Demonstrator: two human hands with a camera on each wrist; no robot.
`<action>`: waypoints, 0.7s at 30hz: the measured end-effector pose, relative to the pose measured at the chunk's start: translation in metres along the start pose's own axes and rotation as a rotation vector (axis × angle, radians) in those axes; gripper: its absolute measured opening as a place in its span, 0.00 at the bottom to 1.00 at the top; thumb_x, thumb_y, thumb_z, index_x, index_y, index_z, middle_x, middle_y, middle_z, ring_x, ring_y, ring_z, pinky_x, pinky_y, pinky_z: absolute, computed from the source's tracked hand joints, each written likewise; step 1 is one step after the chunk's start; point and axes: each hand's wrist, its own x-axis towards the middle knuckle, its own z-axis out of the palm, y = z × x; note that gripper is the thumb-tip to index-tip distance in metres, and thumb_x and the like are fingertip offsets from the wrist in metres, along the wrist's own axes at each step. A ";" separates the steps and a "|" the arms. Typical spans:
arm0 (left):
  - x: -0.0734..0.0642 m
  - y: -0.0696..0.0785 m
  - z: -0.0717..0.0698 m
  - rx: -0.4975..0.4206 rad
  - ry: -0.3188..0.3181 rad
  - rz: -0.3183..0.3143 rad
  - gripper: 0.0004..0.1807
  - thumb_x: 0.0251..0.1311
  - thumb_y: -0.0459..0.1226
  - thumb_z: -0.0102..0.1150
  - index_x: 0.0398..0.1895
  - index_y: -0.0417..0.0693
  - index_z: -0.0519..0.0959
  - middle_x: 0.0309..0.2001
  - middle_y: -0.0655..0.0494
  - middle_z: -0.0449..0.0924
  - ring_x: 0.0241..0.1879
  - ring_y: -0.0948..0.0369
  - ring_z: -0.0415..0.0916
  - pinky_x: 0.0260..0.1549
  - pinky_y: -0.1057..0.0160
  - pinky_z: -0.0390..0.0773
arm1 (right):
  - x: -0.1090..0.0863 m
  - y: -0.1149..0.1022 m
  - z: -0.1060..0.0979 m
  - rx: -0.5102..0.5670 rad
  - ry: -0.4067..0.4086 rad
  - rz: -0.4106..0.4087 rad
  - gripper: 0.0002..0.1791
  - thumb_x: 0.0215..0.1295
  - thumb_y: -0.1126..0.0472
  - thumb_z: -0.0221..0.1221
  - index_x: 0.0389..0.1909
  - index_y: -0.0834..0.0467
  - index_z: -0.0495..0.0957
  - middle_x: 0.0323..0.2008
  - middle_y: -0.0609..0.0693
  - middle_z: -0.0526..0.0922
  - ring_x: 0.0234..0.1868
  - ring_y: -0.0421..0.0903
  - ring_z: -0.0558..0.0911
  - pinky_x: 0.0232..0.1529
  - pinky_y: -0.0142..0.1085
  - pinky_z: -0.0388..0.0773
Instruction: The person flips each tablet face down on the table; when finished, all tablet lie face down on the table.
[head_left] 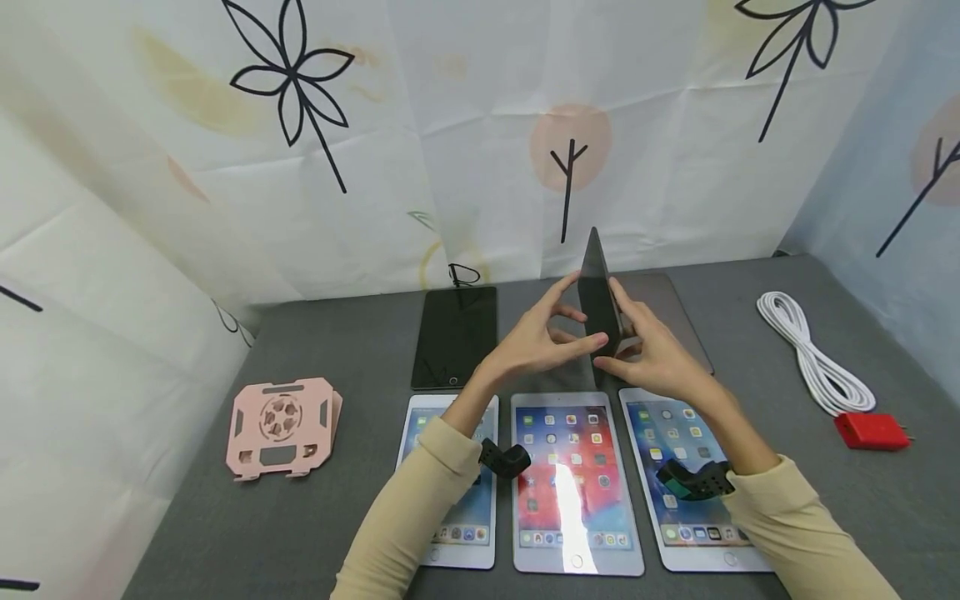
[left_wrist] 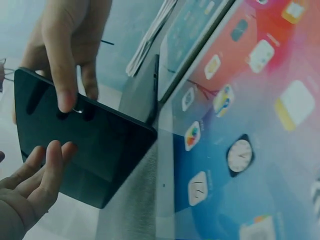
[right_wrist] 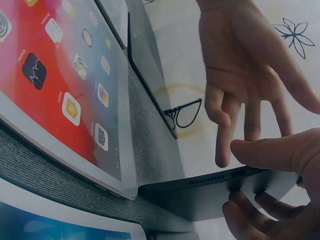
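Note:
A dark tablet (head_left: 596, 287) stands tilted on edge above the back of the table. My right hand (head_left: 663, 354) grips it by a lower edge, the thumb on one side and fingers on the other, as the right wrist view shows at the tablet's edge (right_wrist: 210, 182). My left hand (head_left: 534, 337) is beside the dark screen (left_wrist: 95, 150), its fingers loosely spread. In the right wrist view the left hand (right_wrist: 245, 65) appears apart from the tablet. Beneath both forearms lie three white tablets with lit screens: left (head_left: 468, 542), middle (head_left: 551, 467) and right (head_left: 656, 450).
A black tablet (head_left: 454, 333) lies flat at the back left, and a dark flat tablet-like slab (head_left: 678, 312) at the back right. Pink bracket-like stands (head_left: 281, 429) sit at left. A coiled white cable (head_left: 810, 354) and a red plug adapter (head_left: 872, 432) lie at right.

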 end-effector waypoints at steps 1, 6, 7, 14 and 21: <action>0.000 0.002 0.000 0.010 -0.005 0.002 0.51 0.64 0.48 0.67 0.80 0.85 0.42 0.66 0.47 0.74 0.51 0.59 0.87 0.53 0.54 0.83 | 0.000 0.001 0.001 -0.002 -0.002 -0.004 0.59 0.64 0.70 0.67 0.83 0.61 0.34 0.64 0.75 0.62 0.48 0.65 0.80 0.48 0.58 0.83; 0.002 0.004 0.000 -0.031 -0.028 0.017 0.55 0.64 0.44 0.69 0.81 0.81 0.40 0.69 0.45 0.70 0.51 0.57 0.88 0.54 0.53 0.83 | 0.002 0.006 0.006 0.016 -0.014 -0.026 0.59 0.65 0.70 0.66 0.83 0.60 0.33 0.62 0.75 0.66 0.51 0.67 0.82 0.48 0.58 0.84; 0.003 0.004 0.001 -0.045 -0.031 0.018 0.55 0.64 0.43 0.69 0.82 0.79 0.39 0.69 0.44 0.70 0.50 0.56 0.88 0.54 0.53 0.83 | 0.002 0.007 0.007 0.020 -0.020 -0.028 0.58 0.66 0.69 0.66 0.82 0.61 0.32 0.63 0.74 0.67 0.52 0.67 0.81 0.48 0.57 0.84; 0.003 0.003 -0.002 -0.092 -0.044 0.021 0.56 0.65 0.39 0.67 0.83 0.72 0.38 0.70 0.44 0.67 0.50 0.52 0.88 0.55 0.53 0.83 | 0.002 0.015 0.018 0.000 -0.075 -0.001 0.52 0.69 0.65 0.64 0.82 0.66 0.40 0.66 0.73 0.67 0.53 0.66 0.81 0.47 0.53 0.84; -0.002 -0.003 -0.010 -0.132 -0.027 0.000 0.56 0.65 0.38 0.67 0.83 0.73 0.38 0.70 0.44 0.66 0.50 0.51 0.88 0.53 0.53 0.84 | 0.004 0.017 0.023 -0.025 -0.135 0.038 0.50 0.70 0.59 0.64 0.82 0.64 0.43 0.69 0.77 0.65 0.58 0.72 0.81 0.50 0.58 0.84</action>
